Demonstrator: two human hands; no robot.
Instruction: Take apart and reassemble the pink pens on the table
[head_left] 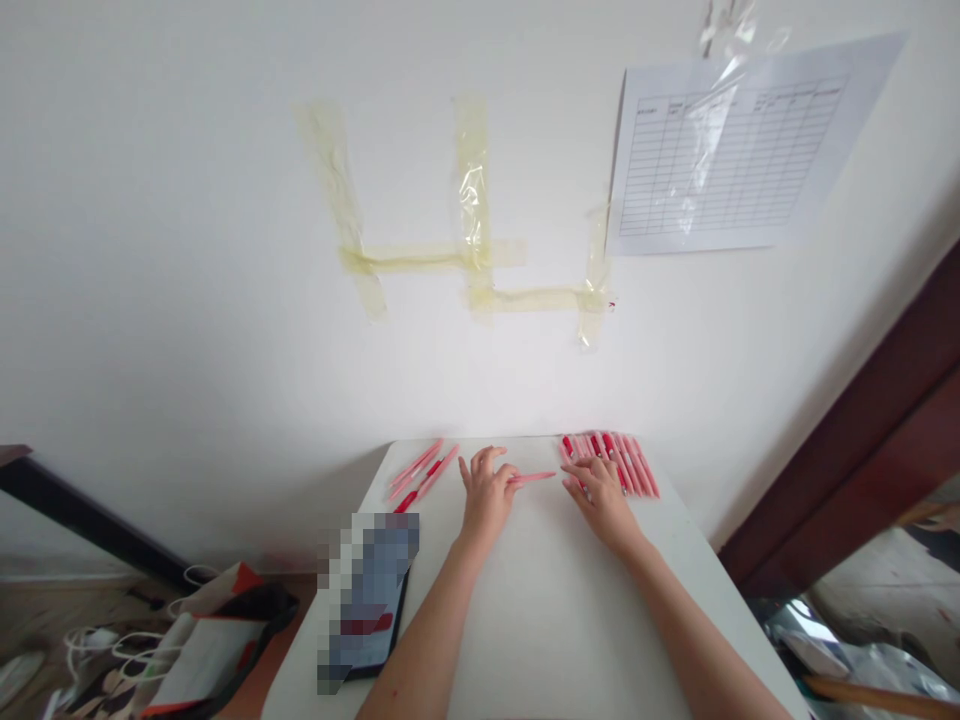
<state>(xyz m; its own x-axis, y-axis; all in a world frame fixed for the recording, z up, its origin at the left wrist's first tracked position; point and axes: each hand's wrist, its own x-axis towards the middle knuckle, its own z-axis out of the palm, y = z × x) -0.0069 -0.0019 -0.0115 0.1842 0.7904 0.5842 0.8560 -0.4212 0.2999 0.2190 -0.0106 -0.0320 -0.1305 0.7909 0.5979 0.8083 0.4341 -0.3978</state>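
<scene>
My left hand point(487, 495) pinches one end of a slim pink pen point(536, 477), which points to the right above the white table. My right hand point(602, 502) is just past the pen's free tip, with its fingers spread and apart from the pen. Behind and beside that hand lies a row of several pink and red pens point(637, 465), side by side near the wall; the hand partly covers some of them. A few more pink and red pens point(425, 470) lie slanted at the table's far left corner.
A phone point(379, 610), partly pixelated, lies at the left of the white table point(555, 620). The wall behind carries yellowed tape strips point(472, 200) and a taped printed sheet point(735, 160). Bags and cables point(202, 640) are on the floor at left; dark red wood point(847, 480) stands at right.
</scene>
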